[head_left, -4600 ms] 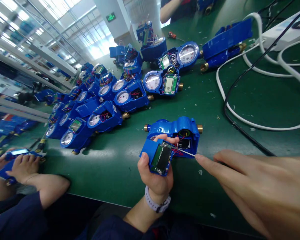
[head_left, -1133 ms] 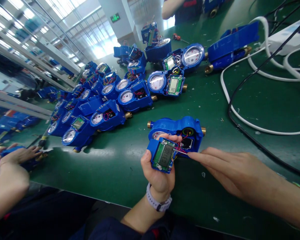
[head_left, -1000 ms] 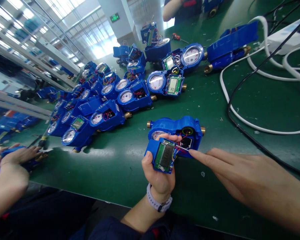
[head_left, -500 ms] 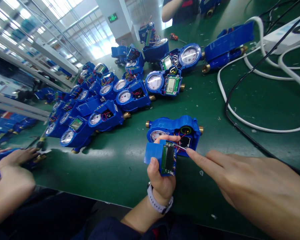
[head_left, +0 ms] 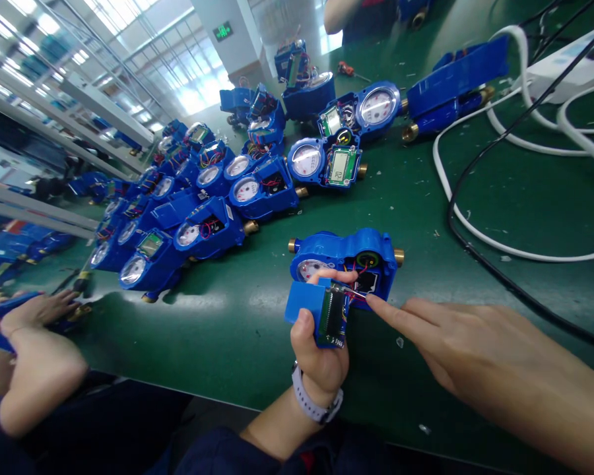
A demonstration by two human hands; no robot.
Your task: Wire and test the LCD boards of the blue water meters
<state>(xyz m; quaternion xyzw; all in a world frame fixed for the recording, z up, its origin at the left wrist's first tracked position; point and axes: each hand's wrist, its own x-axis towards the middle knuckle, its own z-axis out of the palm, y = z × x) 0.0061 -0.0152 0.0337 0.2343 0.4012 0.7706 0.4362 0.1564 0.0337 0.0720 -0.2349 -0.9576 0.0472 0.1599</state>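
Note:
My left hand point(head_left: 321, 356) is closed on a blue display module point(head_left: 321, 313) with a green circuit board and a dark LCD, tilted to the right. Thin coloured wires run from it towards an open blue water meter point(head_left: 346, 254) lying just behind on the table. Inside the meter's open compartment are a round black part and a dark box. A thin metal tool point(head_left: 357, 292) sticks out from under the index finger of my right hand point(head_left: 440, 336), its tip by the wires at the board's edge. The tool's other end is hidden in that hand.
Several blue water meters point(head_left: 208, 227) crowd the green table point(head_left: 228, 336) to the left and behind. White and black cables point(head_left: 448, 178) loop at the right beside a power strip point(head_left: 569, 66). A co-worker's hands point(head_left: 34, 313) handle another meter at the left. A screwdriver point(head_left: 346, 68) lies far back.
The display module has tipped to the right in my left hand; digits seen on its screen about a second ago no longer show. The tool stays at the board's wire edge, shifting slightly.

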